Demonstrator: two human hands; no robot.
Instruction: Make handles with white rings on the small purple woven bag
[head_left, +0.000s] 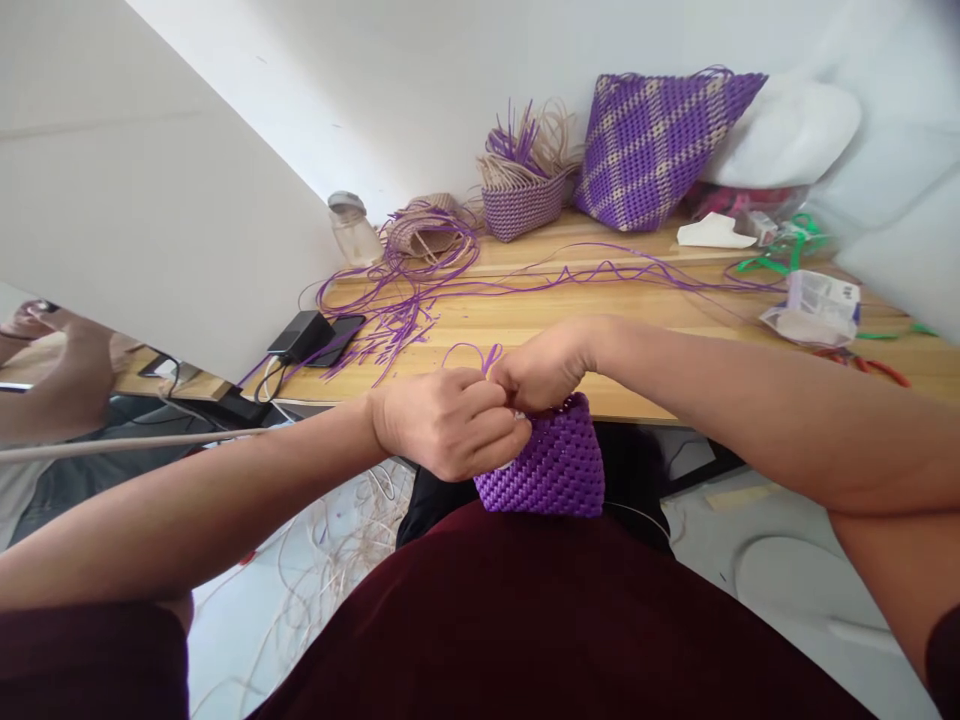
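Wooden bench [525, 320] behind, strewn w/ loose purple strips [405, 300]; bigger woven bag [645, 140] at back wall. On the lap, just below bench edge, sits small purple basket [551, 470]. L hand [442, 420] fingers closed on its rim; R hand [544, 365] pinches strip ends [480, 355] at top. Walls look fully woven; rim ends not yet tucked in.

Small purple woven basket [551, 470], upright on lap, loose strip ends [474, 353] looping above rim

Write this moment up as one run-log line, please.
left hand: closed on small purple woven basket rim | right hand: closed on same rim | purple strand loop: up between hands | wooden table: behind
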